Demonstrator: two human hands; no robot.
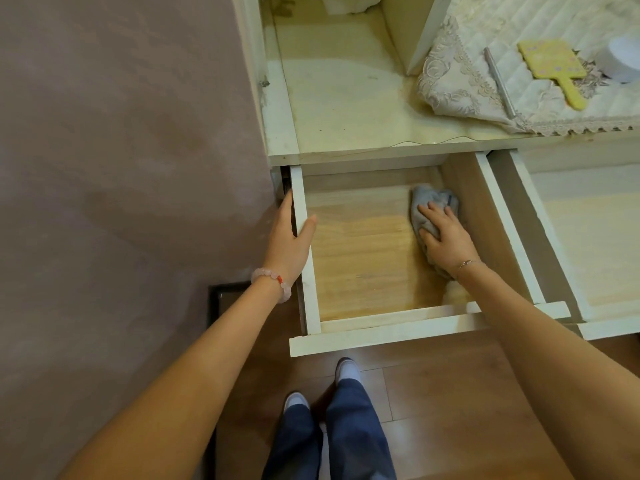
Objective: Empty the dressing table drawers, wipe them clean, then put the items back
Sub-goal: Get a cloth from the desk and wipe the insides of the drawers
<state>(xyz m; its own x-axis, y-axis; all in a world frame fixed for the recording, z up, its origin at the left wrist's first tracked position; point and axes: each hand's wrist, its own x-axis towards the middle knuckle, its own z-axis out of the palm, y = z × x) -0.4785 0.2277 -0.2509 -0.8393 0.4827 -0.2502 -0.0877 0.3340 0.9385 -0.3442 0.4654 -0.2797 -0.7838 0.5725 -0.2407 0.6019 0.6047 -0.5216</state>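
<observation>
The open drawer (pixel 381 336) has smooth white walls and a pale wood-grain floor. A soft, crumpled grey cloth (pixel 429 199) lies along its right wall near the back corner, its long side running front to back. The right hand (pixel 446 237) presses it flat with spread fingers. The left hand (pixel 287 244) clasps the left wall, thumb inside.

1. Left drawer (pixel 363 258) is pulled out, and its wooden floor is exposed.
2. Its left wall is gripped by the left hand (pixel 291 233), thumb inside, fingers outside.
3. Grey cloth (pixel 429 199) is pressed onto the floor near the right wall by the right hand (pixel 446 237), fingers spread.
4. Second drawer (pixel 588 237), just beside it, is also pulled out.
5. Yellow paddle (pixel 554 67) and metal rod (pixel 500 83) are laid on the lace cover (pixel 467 88).
</observation>
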